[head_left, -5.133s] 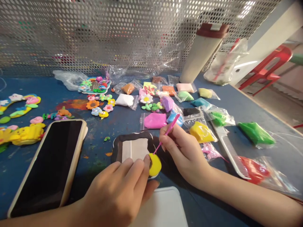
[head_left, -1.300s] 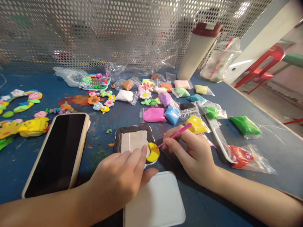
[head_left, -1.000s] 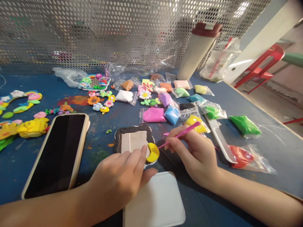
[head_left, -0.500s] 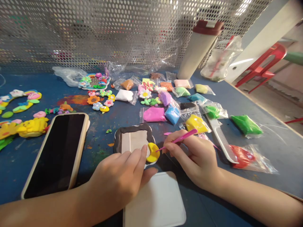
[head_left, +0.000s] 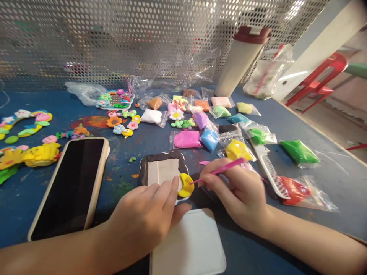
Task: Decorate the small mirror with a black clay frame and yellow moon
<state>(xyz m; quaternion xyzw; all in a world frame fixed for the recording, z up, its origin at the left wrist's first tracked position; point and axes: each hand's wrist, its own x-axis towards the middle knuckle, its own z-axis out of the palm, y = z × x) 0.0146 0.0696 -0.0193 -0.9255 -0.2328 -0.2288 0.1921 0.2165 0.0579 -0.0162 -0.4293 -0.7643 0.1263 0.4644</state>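
Observation:
A small frame (head_left: 167, 168) with a wavy dark grey clay border lies on the blue table. On its lower right corner sits a yellow clay crescent moon (head_left: 187, 186). My left hand (head_left: 149, 214) grips the frame's near edge, fingers over the top and thumb lower down, with the index fingertip beside the crescent. The hand hides the near side of the frame. Between the thumb and fingers of my right hand (head_left: 236, 191) is a thin pink modelling tool (head_left: 226, 167), its tip at the crescent's right part. A white rectangular panel (head_left: 190, 244) lies below my left hand.
A phone (head_left: 70, 187) lies left, beside coloured clay figures (head_left: 41, 154). Several bags of clay, such as a yellow one (head_left: 238, 149), spread behind my hands. A white comb (head_left: 271, 173) lies right. A tumbler (head_left: 242, 63) stands at the back by a perforated metal screen (head_left: 114, 42).
The pink tool's rear end has swung slightly outward to the right, its tip staying at the crescent. My left hand keeps its place on the frame. The whole view has shifted very slightly.

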